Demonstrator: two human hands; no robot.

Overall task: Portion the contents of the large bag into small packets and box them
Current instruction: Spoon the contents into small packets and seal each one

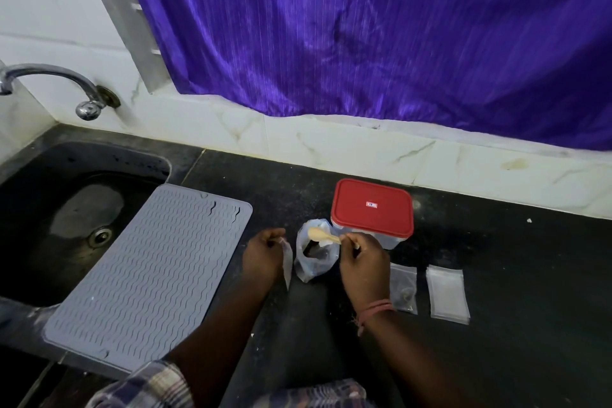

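Note:
A large clear plastic bag (314,262) with dark contents stands open on the black counter (496,358). My right hand (362,263) grips a pale wooden spoon (323,235) whose bowl is over the bag's mouth. My left hand (265,255), just left of the bag, pinches a small clear packet (287,263) that hangs down. Behind the bag stands a clear box with a red lid (372,209), closed. To the right of my right wrist a small packet with dark contents (403,291) lies flat, and beside it a stack of empty packets (447,295).
A grey ribbed mat (149,275) lies at the left, partly over the edge of a dark sink (66,225). A metal tap (49,79) juts from the tiled wall. A purple curtain (397,43) hangs behind the counter.

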